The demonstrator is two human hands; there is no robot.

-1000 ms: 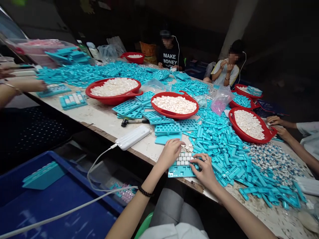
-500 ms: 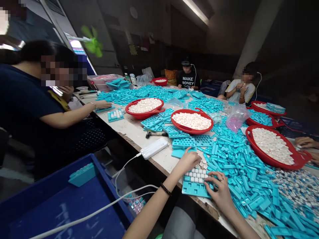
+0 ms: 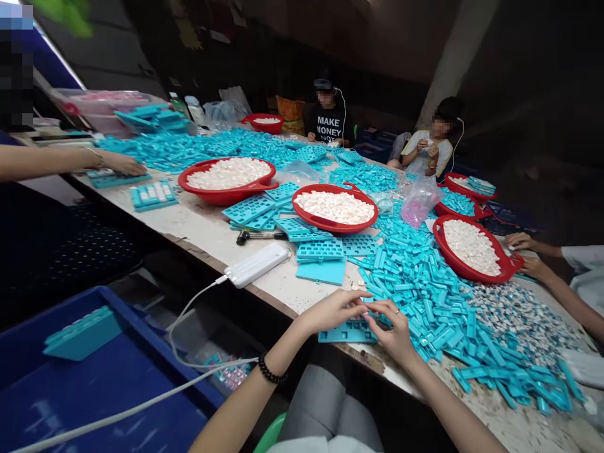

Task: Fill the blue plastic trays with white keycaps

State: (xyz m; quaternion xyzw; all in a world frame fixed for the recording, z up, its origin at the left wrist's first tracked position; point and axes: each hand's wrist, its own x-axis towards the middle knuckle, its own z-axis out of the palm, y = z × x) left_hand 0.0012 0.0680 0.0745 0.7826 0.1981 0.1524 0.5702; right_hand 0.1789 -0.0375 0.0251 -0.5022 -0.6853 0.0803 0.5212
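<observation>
At the near table edge lies a turquoise keyboard-shaped plate (image 3: 346, 333) with square openings, half covered by my hands. My left hand (image 3: 336, 309) reaches over its upper part, thumb and forefinger drawn together. From the right, my right hand (image 3: 392, 328) meets it, its thumb and fingers bent close to the left fingertips. Whatever is between the fingertips is too small to make out. Beyond the plate are a few small white pieces (image 3: 357, 285) and a flat turquoise panel (image 3: 321, 272). Loose turquoise bars (image 3: 429, 302) are heaped right beside my right hand.
Red baskets of white pieces (image 3: 336, 228) stand among stacked turquoise plates (image 3: 321, 250). A hammer (image 3: 259, 236) and a white power bank (image 3: 257, 265) with a cable lie left. A blue crate (image 3: 141, 343) sits below. Co-workers' hands (image 3: 120, 163) are at the table's sides.
My left hand has come back from the white pieces beyond the plate to join my right over it. The white keys seen on the plate are now mostly covered. The view has turned right.
</observation>
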